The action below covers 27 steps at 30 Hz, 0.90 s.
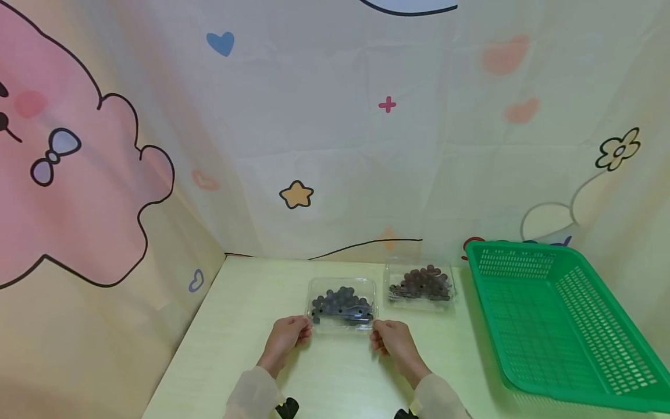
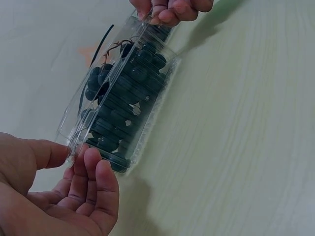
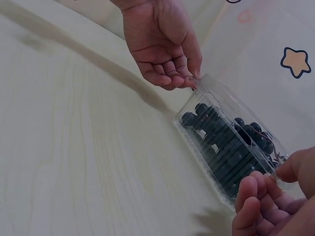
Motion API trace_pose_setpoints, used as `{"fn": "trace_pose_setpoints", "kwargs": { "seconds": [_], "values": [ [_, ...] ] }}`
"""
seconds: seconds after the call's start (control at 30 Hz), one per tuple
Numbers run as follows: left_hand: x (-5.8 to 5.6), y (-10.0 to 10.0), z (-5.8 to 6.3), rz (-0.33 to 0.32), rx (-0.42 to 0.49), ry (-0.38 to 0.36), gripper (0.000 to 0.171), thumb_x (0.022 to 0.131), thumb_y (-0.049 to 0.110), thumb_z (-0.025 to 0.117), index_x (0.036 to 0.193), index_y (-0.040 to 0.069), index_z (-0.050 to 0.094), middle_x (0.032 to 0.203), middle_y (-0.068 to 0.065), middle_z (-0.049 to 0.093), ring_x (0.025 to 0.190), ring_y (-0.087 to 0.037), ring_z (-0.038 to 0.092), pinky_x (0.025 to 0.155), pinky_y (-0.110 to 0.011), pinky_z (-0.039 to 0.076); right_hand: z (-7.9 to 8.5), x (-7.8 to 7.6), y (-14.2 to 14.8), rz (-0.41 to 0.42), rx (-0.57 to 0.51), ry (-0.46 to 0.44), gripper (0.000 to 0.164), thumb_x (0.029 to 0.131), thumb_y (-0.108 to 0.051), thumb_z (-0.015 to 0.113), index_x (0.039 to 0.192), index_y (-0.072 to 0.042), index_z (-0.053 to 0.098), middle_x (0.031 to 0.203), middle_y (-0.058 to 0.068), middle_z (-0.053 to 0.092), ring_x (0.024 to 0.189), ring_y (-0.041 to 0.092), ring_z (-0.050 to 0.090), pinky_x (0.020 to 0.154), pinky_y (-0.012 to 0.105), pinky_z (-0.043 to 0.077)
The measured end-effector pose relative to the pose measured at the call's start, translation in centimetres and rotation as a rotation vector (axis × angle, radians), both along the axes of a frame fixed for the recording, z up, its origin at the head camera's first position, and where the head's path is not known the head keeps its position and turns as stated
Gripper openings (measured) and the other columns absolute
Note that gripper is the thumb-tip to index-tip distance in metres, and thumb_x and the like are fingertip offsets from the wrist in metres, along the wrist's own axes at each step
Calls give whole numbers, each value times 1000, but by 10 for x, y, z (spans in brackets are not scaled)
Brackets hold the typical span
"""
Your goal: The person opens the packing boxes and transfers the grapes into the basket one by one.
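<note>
While the left hand (image 1: pixel 285 337) pinches the near left corner of a clear container (image 1: pixel 341 308) between thumb and fingers, that container appears to rest on the worktop (image 1: pixel 340 372), dark grapes (image 1: pixel 340 299) inside. Its lid (image 3: pixel 229 96) lies over the fruit, so covering looks done or nearly so; whether its edge is fully fastened, I cannot tell. At the near right corner, the right hand (image 1: pixel 396 340) pinches the rim likewise: the hold on both sides is made, and letting go is left. Farther right and slightly back stands a second container (image 1: pixel 420 288) with reddish grapes (image 1: pixel 426 281); neither hand touches it, so its handling seems either finished or not begun. At far right is a green basket (image 1: pixel 567 343), and both containers lie outside it.
</note>
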State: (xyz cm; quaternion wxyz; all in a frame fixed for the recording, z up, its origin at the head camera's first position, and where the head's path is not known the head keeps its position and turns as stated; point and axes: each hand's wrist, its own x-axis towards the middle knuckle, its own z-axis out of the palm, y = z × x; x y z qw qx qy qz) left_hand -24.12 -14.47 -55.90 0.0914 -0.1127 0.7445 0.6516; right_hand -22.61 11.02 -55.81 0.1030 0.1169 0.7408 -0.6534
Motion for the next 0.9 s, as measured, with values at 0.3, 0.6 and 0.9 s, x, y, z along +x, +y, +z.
{"fn": "trace_pose_setpoints", "kwargs": {
  "seconds": [0.3,0.6,0.9],
  "values": [
    [6,-1,2,-23,-21,-6,27,108,14,52,106,-8,68,86,-6,66,76,-13,60,70,-28,56,-2,5,3,22,8,3,28,101,-19,55,91,4,68,75,5,66,62,15,59,56,26,47],
    [10,-2,1,-42,-11,-1,27,107,12,53,112,-11,67,91,-10,68,77,-12,62,70,-26,57,0,11,5,33,19,-15,27,99,-19,56,91,3,69,76,6,66,63,16,60,58,28,47],
    [14,-3,2,-57,5,-9,25,106,12,54,108,-10,67,89,-9,67,76,-11,61,69,-25,57,-1,16,8,48,11,-27,25,98,-17,57,89,2,69,75,5,66,62,15,58,57,27,47]
  ]
}}
